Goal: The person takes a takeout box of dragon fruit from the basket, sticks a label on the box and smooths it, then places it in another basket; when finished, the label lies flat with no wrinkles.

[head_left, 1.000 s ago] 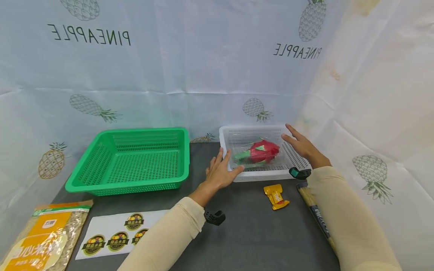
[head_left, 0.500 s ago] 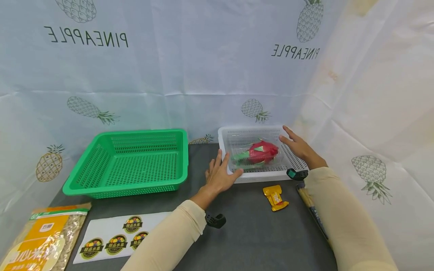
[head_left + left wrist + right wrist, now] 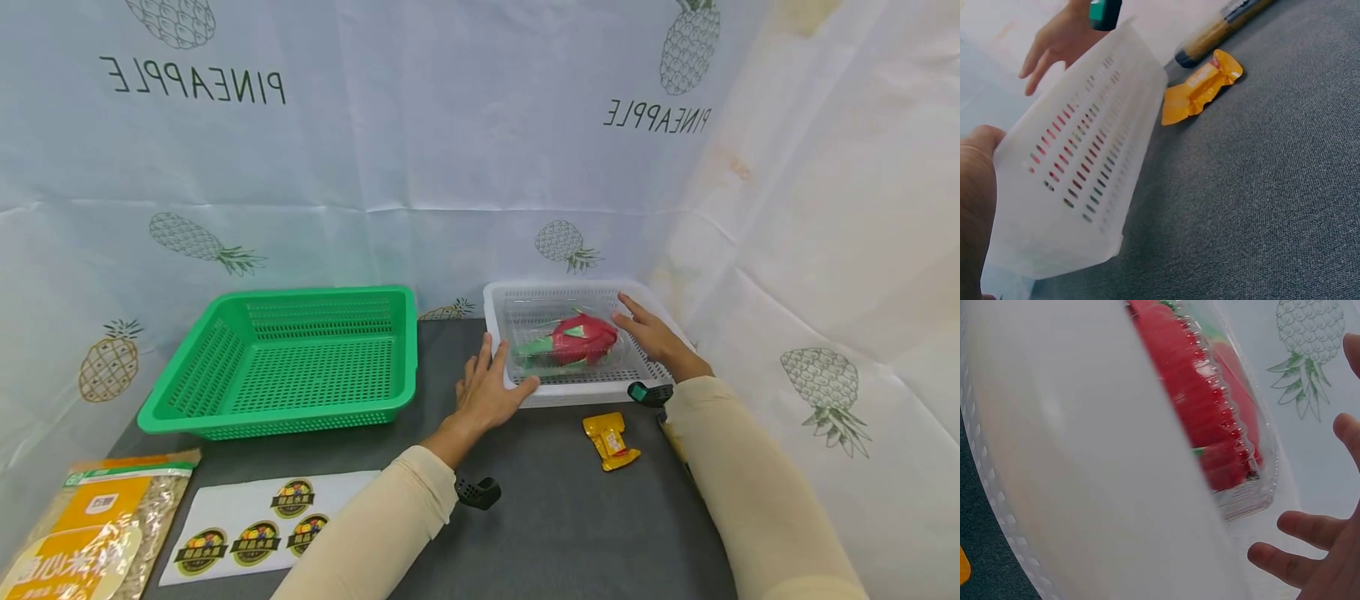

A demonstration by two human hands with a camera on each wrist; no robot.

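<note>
A white slotted basket [image 3: 581,393] stands at the right of the table, and in it lies a clear plastic box [image 3: 525,312] holding a red dragon fruit [image 3: 588,340] with green scales. My left hand [image 3: 483,393] is at the basket's left front corner, fingers spread, thumb over the front rim; in the left wrist view the thumb [image 3: 986,137] meets the rim. Over the basket's right part hovers my right hand [image 3: 656,340], fingers extended towards the box. The right wrist view shows those fingers [image 3: 1316,531] apart from the box, whose lower part hides behind the white wall.
To the left stands a green slotted basket [image 3: 285,423]. A sheet of round fruit labels [image 3: 255,525] and an orange-labelled bag of grain [image 3: 97,525] lie at front left. An orange packet [image 3: 611,440] rests before the white basket, near a long brown-and-black packet [image 3: 1222,31] partly under the right sleeve.
My right hand has come down and to the left, from beyond the basket's right side to over its inside. The left hand stays at the left front corner.
</note>
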